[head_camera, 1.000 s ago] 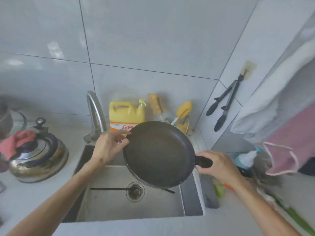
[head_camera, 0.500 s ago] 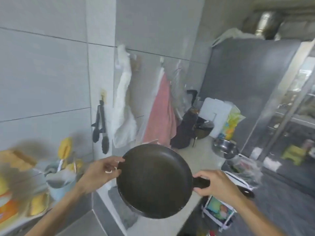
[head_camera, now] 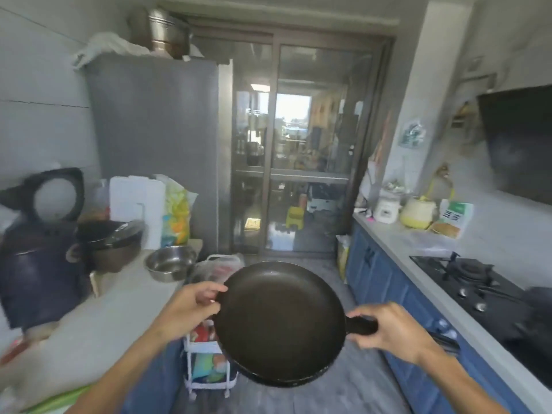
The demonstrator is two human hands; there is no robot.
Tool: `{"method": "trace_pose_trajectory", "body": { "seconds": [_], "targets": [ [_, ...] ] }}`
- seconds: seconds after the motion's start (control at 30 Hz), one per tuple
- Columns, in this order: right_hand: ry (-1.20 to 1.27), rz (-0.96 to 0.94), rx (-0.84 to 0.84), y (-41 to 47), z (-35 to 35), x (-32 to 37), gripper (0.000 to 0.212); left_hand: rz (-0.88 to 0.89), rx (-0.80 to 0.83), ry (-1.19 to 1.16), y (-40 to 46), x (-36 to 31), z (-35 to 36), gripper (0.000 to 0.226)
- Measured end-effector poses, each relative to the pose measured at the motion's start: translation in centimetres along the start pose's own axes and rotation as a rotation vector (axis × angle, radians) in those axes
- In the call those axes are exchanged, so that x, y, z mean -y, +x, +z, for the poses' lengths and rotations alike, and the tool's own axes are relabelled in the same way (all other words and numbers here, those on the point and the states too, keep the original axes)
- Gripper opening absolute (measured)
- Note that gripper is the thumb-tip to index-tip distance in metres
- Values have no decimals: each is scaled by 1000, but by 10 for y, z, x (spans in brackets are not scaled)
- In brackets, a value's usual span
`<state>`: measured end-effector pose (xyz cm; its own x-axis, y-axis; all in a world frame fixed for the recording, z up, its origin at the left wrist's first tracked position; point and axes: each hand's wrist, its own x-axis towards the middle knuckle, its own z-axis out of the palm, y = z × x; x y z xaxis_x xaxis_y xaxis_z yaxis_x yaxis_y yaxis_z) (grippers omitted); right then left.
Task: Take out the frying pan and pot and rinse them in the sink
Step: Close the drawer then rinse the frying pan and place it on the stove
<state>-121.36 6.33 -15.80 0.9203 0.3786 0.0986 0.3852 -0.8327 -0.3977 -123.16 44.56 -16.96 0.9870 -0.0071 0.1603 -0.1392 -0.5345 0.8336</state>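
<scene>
Head view: right hand [head_camera: 388, 331] clenched around the handle of the frying pan [head_camera: 280, 322]; left hand [head_camera: 186, 313] pinching the far rim. Handle axis runs left-right, pan bowl lies left of the right-hand grip, held in mid-air over the aisle floor. Gas stove [head_camera: 478, 286] nearer the right hand. Sink not in frame, probably behind.

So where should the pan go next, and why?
Probably over to the stove on the right. Both hands hold the pan in mid-air between the counters: the left hand on its rim, the right hand on its handle. It looks empty, and no sink is in view here.
</scene>
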Motion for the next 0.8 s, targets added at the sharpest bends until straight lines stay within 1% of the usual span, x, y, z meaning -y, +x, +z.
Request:
{"method": "trace_pose_trajectory", "body": {
  "seconds": [0.07,0.13,0.23,0.37,0.53,0.73,0.8],
  "targets": [
    [-13,100,-38,-14,-23,-54,34,33,58,7,44,-23,55,36],
    [-29,188,-54,-26,-43,-101,33,64,148,19,84,-43,106,38],
    [-50,298,-110,-35,-60,-162,36,99,255,25,144,-70,172,40],
    [-49,410,-200,-23,-72,-231,36,142,346,13,222,-93,247,39],
    [-71,486,-209,43,-82,-313,38,156,418,-23,338,-91,318,36],
    [-6,573,-183,156,-105,-406,27,167,507,3,496,-94,380,33],
    [-2,595,-199,192,-116,-437,33,185,516,24,547,-100,398,33]
  ]
}}
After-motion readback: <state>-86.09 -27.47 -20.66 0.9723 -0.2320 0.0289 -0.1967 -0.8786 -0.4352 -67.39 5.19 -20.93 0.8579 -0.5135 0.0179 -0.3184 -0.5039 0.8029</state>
